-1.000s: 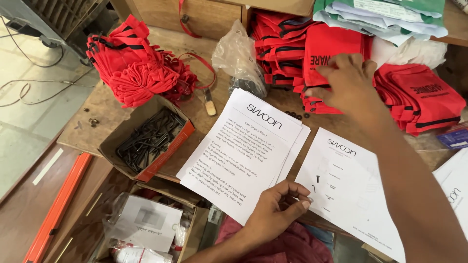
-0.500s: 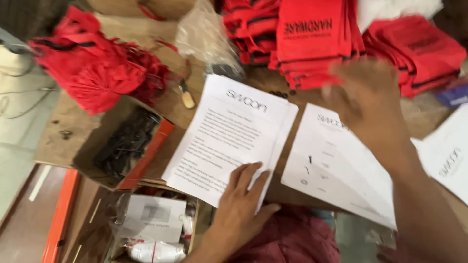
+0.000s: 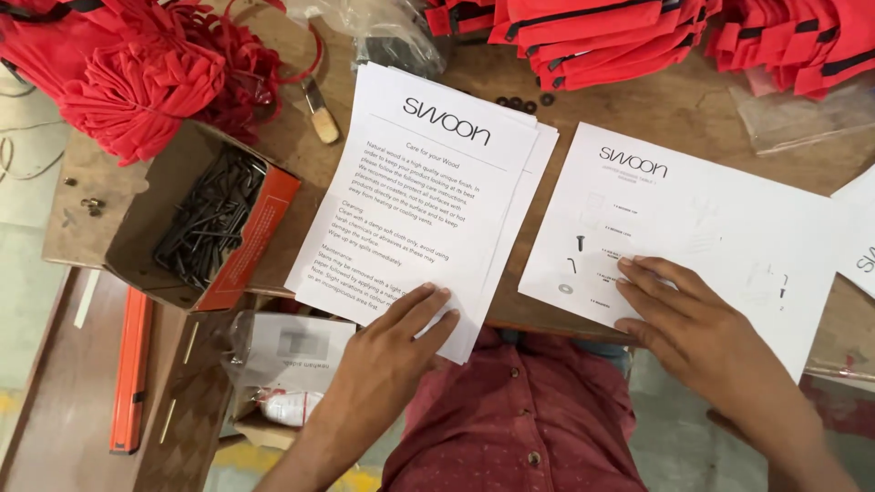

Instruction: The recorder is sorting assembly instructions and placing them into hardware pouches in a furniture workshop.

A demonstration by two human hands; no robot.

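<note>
Two piles of white printed sheets lie on a wooden table (image 3: 674, 114). My left hand (image 3: 392, 351) rests flat on the near corner of the left stack of text sheets (image 3: 424, 196), fingers spread. Over on the right sheet with small parts drawings (image 3: 693, 232), my right hand (image 3: 697, 333) lies flat, its fingertips by the drawings. Neither hand grips anything. Folded red fabric bags (image 3: 602, 36) are stacked along the far edge.
A heap of red cloth bags (image 3: 137, 73) sits at the far left. An open cardboard box of black screws (image 3: 205, 223) stands at the left edge. A clear plastic bag (image 3: 392, 32), small black washers (image 3: 524, 102) and a wooden-handled tool (image 3: 321, 114) lie behind the sheets.
My right hand came back from the red bags and settled on the right sheet. My left hand slid onto the left stack's corner. The view tilted down.
</note>
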